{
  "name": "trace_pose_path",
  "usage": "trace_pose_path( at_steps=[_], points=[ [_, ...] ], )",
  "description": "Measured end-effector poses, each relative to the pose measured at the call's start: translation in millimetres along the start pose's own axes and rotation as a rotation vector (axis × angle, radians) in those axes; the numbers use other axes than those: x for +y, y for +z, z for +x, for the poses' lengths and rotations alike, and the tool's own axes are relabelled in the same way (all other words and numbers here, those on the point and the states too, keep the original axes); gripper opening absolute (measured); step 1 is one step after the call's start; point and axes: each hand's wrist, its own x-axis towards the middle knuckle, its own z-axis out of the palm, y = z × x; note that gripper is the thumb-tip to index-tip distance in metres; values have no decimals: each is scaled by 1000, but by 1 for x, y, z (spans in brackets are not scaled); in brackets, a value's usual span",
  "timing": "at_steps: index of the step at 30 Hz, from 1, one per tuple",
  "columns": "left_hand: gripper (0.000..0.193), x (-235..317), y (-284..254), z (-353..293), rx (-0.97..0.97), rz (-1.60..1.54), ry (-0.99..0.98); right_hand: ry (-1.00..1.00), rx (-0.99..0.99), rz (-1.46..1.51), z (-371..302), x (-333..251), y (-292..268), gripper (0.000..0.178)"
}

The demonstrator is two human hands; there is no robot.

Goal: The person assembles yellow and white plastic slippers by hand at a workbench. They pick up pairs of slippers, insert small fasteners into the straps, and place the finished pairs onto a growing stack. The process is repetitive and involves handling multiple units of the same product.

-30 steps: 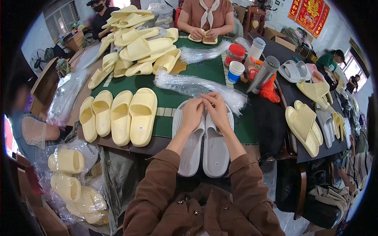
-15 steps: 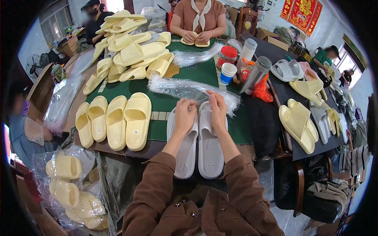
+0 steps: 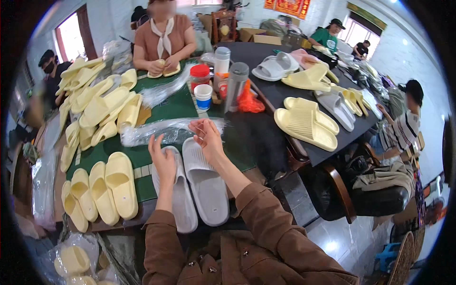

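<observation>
Two grey slide slippers lie side by side at the table's front edge, toes away from me. Over the strap of the left grey slipper (image 3: 184,211), my left hand (image 3: 163,164) is open, fingers apart and curved. My right hand (image 3: 209,140) is raised above the toe of the right grey slipper (image 3: 209,194). Its thumb and fingertips are pinched together; what they hold, if anything, is too small to make out. Just beyond both hands lies a bundle of thin clear plastic strands (image 3: 159,131). Left of the grey pair, several pale yellow slippers (image 3: 121,183) stand in a row.
A heap of yellow slippers (image 3: 105,105) covers the far left. Beyond the strands stand a paper cup (image 3: 203,99), a red-lidded jar (image 3: 199,75) and a grey flask (image 3: 236,85). More slippers (image 3: 304,126) lie on the dark table at right. Across from me, a person (image 3: 164,42) handles a pair.
My view has swung right, so the table appears further left. Both hands have come up off the grey slippers' straps, and the left hand's fingers have spread.
</observation>
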Motion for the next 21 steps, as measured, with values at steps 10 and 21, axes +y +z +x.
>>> trace_pose_path(
  at_steps=[10,21],
  points=[
    [36,5,0,-4,-79,-83,-97,-109,54,192,-63,-141,-110,22],
    [24,13,-2,0,-155,-203,-145,-1133,766,-1126,-108,-291,-181,19]
  ],
)
